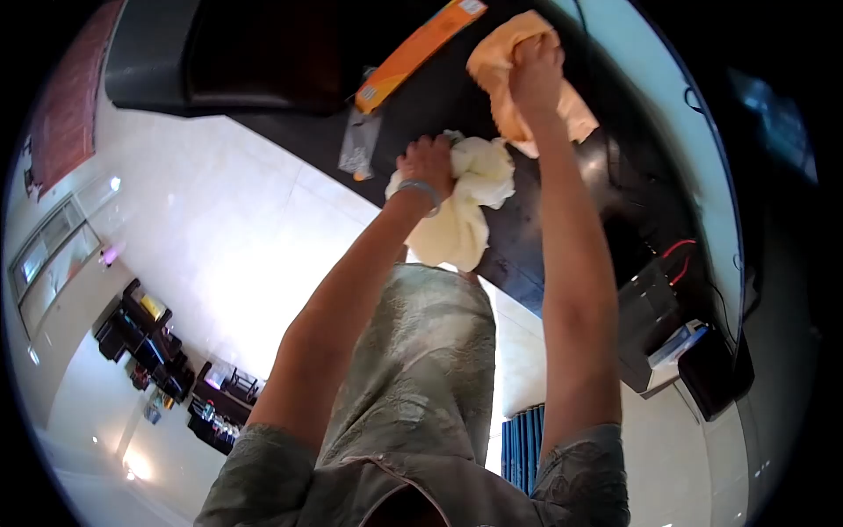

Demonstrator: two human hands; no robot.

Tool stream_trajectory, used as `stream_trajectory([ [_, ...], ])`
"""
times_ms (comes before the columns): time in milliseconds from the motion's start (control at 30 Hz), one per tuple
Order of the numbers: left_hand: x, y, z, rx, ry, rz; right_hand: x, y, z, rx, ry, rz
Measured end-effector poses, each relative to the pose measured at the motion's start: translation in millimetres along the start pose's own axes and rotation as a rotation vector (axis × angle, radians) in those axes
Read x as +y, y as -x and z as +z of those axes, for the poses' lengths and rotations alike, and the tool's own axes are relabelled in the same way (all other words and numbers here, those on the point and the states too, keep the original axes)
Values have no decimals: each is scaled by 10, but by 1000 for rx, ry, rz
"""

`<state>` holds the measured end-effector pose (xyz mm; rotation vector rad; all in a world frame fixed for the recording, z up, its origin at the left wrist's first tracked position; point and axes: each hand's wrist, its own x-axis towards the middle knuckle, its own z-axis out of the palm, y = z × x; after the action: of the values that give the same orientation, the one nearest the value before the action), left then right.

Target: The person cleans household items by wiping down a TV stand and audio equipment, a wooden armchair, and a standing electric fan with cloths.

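My right hand (537, 77) is out over the dark tabletop, its bent fingers closed on an orange cloth (493, 63) that spreads beneath it. Nearer to my body, my left hand (427, 165) grips a bunched cream-coloured cloth (450, 230) at the table edge. Part of that cloth hangs over the edge, above my legs. The fingertips of both hands are partly sunk in the folds.
On the dark table (514, 220) lie a long orange box (420, 54) and a clear plastic packet (358, 145). A dark bulky object (263, 57) stands at the far left. To the right are red cables (678, 250) and a pale wall (694, 132).
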<state>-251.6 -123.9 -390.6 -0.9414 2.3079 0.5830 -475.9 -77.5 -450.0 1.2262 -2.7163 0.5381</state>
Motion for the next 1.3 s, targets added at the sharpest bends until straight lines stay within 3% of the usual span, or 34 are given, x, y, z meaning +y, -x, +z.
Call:
stream_trajectory([
  [33,-4,30,-64,-24,28,5,-57,-99,37,76,-13,11],
  [133,-49,119,-62,60,50,76,-459,-33,-43,33,82,132],
  [300,-259,759,117,47,244,147,-1034,483,-78,-214,33,191],
  [367,-441,1146,174,39,328,162,-1322,943,-12,-186,126,42],
  [433,-657,1513,232,57,417,157,-1658,1287,-162,-392,174,-84],
  [467,-759,1690,236,65,457,156,-1776,1506,-54,-447,-134,17],
  [533,-1002,1990,177,117,455,245,-1884,1969,-94,-481,-386,-5],
  [567,-1150,2083,167,43,450,210,-1943,2208,-288,-479,-338,-147],
  [633,-1251,2204,14,54,441,200,-1970,2585,-593,-366,-389,-4],
  [833,-1189,2020,-445,19,632,152,-1259,3439,-932,-375,-141,252],
  [967,-886,1525,-657,100,661,236,-529,3238,-1046,-174,3,547],
  [1100,-291,891,-749,315,477,338,110,2664,-1264,-115,139,763],
  [1167,-21,579,-817,449,181,576,369,2511,-1268,-54,182,835],
  [1233,225,266,-789,453,33,619,487,2441,-1176,-26,256,935],
  [1300,356,-11,-686,422,-110,661,337,2448,-1375,-71,98,1022],
])
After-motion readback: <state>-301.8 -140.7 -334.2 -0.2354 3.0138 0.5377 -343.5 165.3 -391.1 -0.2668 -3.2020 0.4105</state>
